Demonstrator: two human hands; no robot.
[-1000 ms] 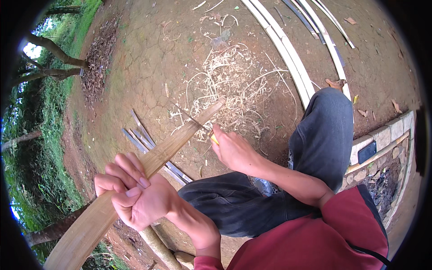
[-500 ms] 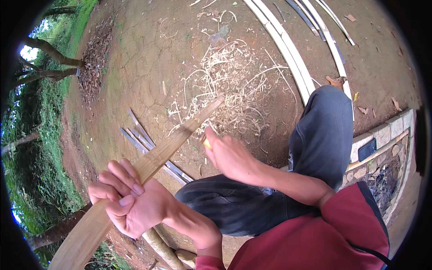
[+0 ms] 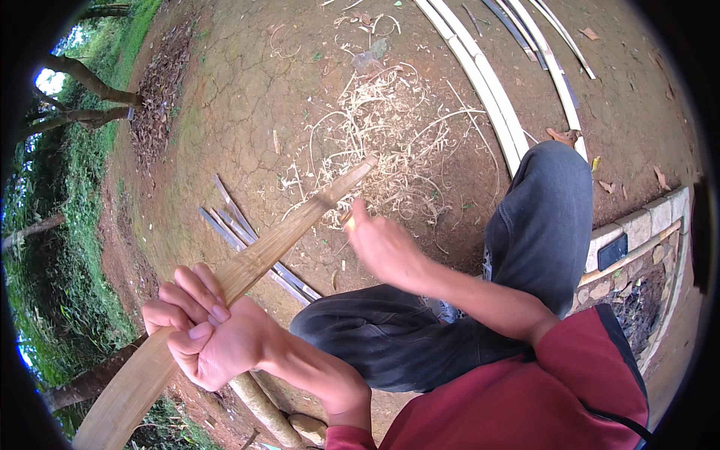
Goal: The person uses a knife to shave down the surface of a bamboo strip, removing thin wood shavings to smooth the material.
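Observation:
A long, flat bamboo strip (image 3: pixel 281 236) runs slantwise from the lower left up to its narrowed tip above a heap of shavings. My left hand (image 3: pixel 214 330) is closed around its lower part, fingers curled over the edge. Beside the strip's upper part, my right hand (image 3: pixel 386 247) is closed on a small tool with a yellow handle (image 3: pixel 349 220). Only a bit of that handle shows at the thumb; its working end cannot be made out. A dark band crosses the strip close to this hand.
Pale curled shavings (image 3: pixel 394 120) cover the dirt ahead. Long split bamboo strips (image 3: pixel 480 71) lie at the far right, shorter strips (image 3: pixel 251 236) left of my bent leg (image 3: pixel 360 330). A dark phone (image 3: pixel 613 252) rests on the brick border (image 3: pixel 652 214) at right. Trees (image 3: pixel 86 79) stand at far left.
My right hand has shifted slightly up and to the right along the strip. The left hand has dipped a little to the left, still gripping the bamboo.

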